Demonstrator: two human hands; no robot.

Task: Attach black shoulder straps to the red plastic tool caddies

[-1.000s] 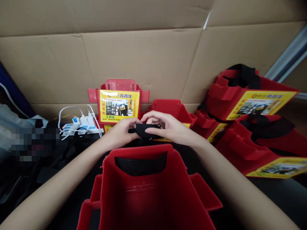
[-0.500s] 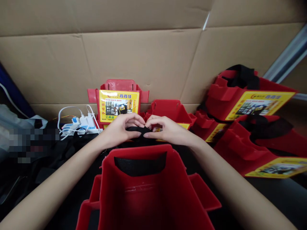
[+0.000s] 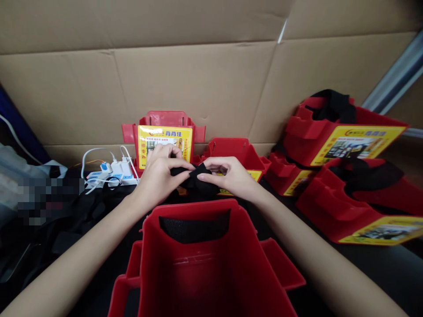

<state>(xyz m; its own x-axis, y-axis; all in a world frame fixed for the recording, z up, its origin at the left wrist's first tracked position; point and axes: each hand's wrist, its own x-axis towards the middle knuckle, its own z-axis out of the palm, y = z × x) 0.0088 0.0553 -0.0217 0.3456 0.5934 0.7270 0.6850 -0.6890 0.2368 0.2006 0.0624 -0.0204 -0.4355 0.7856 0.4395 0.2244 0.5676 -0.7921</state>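
A red plastic tool box [image 3: 214, 281] with side pockets stands nearest to me, its top facing up. Black webbing shows across the inside of its far wall. Just beyond that wall, both hands pinch a black strap [image 3: 205, 185]. My left hand [image 3: 161, 169] is closed on the strap between thumb and index finger. My right hand [image 3: 228, 174] grips it from the other side, thumb on top. The strap is folded between the fingertips, and its lower part is hidden behind the box rim.
Behind my hands stand red boxes with yellow labels [image 3: 165, 119]. More labelled boxes with black straps [image 3: 330, 105] are stacked at right. A power strip [image 3: 114, 174] with white plugs and cables lies at left, near black straps [image 3: 79, 215]. Cardboard [image 3: 194, 88] forms the back wall.
My left hand has shifted slightly left and turned, its back raised over the label behind. More of the black strap now shows between my hands.
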